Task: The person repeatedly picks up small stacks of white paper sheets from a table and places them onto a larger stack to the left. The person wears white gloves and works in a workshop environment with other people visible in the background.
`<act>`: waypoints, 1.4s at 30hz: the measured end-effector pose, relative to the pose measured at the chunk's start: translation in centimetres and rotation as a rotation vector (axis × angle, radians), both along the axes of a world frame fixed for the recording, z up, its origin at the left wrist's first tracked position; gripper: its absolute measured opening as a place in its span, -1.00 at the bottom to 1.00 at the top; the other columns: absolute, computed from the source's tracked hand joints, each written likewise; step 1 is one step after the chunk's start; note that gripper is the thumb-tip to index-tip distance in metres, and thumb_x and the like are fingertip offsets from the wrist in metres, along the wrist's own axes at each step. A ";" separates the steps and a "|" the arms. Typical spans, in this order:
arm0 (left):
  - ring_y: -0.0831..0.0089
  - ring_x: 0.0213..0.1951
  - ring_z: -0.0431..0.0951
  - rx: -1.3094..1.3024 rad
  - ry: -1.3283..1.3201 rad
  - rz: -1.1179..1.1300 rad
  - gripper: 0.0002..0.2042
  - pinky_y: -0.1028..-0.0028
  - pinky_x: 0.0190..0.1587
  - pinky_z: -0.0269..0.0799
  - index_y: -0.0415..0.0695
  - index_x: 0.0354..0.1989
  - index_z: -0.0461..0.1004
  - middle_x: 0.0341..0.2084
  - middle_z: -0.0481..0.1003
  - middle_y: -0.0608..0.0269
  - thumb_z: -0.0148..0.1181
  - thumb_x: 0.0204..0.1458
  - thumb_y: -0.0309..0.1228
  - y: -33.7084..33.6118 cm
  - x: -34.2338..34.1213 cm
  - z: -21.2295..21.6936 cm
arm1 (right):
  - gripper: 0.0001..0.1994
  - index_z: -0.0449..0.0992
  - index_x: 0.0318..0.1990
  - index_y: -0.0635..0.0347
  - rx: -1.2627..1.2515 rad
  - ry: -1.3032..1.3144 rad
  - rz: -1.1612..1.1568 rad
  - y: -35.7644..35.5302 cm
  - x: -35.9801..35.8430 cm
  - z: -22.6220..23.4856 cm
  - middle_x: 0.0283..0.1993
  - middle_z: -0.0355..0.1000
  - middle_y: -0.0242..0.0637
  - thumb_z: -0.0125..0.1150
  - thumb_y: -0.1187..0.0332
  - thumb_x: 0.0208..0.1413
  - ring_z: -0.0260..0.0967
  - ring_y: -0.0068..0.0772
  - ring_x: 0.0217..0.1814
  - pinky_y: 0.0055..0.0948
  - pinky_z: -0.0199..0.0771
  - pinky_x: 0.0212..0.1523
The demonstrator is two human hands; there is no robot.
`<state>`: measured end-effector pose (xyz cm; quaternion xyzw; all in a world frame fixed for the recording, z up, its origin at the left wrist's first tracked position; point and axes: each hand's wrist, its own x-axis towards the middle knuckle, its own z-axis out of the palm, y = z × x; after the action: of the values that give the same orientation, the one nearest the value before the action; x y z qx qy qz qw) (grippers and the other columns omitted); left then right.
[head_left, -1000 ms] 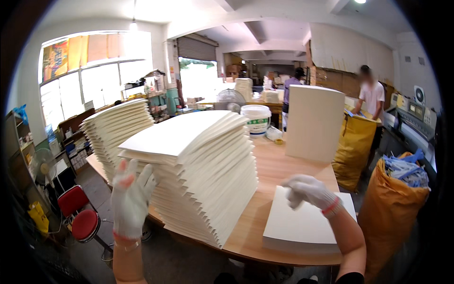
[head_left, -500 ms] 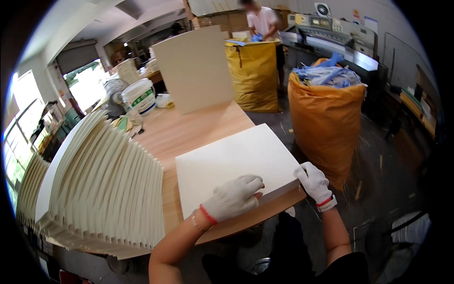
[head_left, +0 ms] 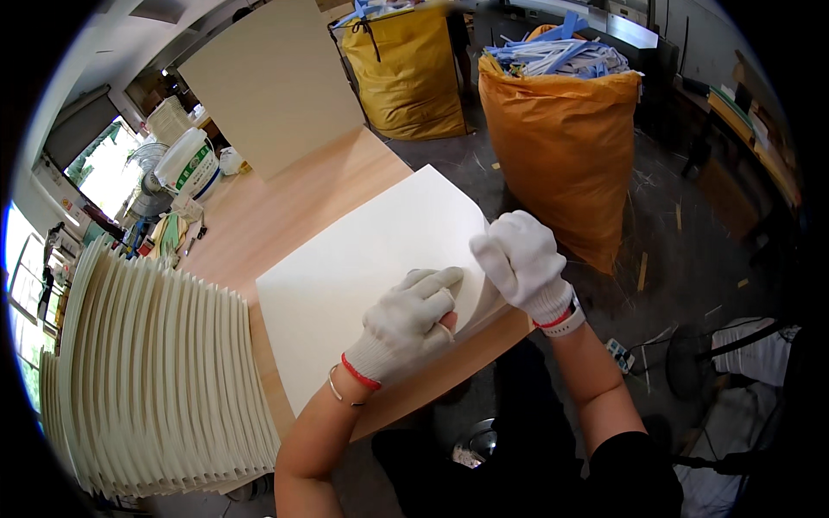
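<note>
A stack of white paper sheets point(head_left: 354, 250) lies on the wood-toned tabletop in front of me. My left hand point(head_left: 406, 321), in a white knit glove with bare fingertips showing, rests on top of it near the front right, fingers partly bent and apart. At the stack's right corner, my right hand point(head_left: 522, 263), also gloved, is closed on the sheet edges. The upper sheets curve upward there. How many sheets it grips is hidden by the glove.
A tall pile of layered white sheets point(head_left: 155, 371) stands at left. Behind are an upright beige board point(head_left: 272, 91), a white bucket point(head_left: 188, 164) and a fan point(head_left: 147, 177). An orange sack of paper strips point(head_left: 561, 155) and a yellow sack point(head_left: 406, 78) stand on the floor.
My right hand has moved up and inward, bending the sheets' right corner upward. My left hand stays on the stack. The whole view has tilted downward.
</note>
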<state>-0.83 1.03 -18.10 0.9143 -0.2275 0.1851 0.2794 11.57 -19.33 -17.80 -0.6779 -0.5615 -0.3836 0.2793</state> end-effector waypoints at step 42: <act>-0.01 0.08 0.62 -0.133 0.118 0.034 -0.51 0.28 0.10 0.55 -0.06 0.10 0.50 0.34 0.40 -0.10 0.52 -0.03 -0.49 0.7 0.3 -0.3 | -0.71 0.52 0.00 0.37 0.234 -0.033 -0.161 1.4 0.8 -1.8 -0.41 0.41 -0.12 0.25 0.48 0.13 0.44 -0.05 -0.42 -0.19 0.45 -0.44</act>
<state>-0.57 1.76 -18.43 0.9068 -0.1821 0.1505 0.3490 12.39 -17.97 -19.61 -0.6772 -0.4612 -0.4786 0.3156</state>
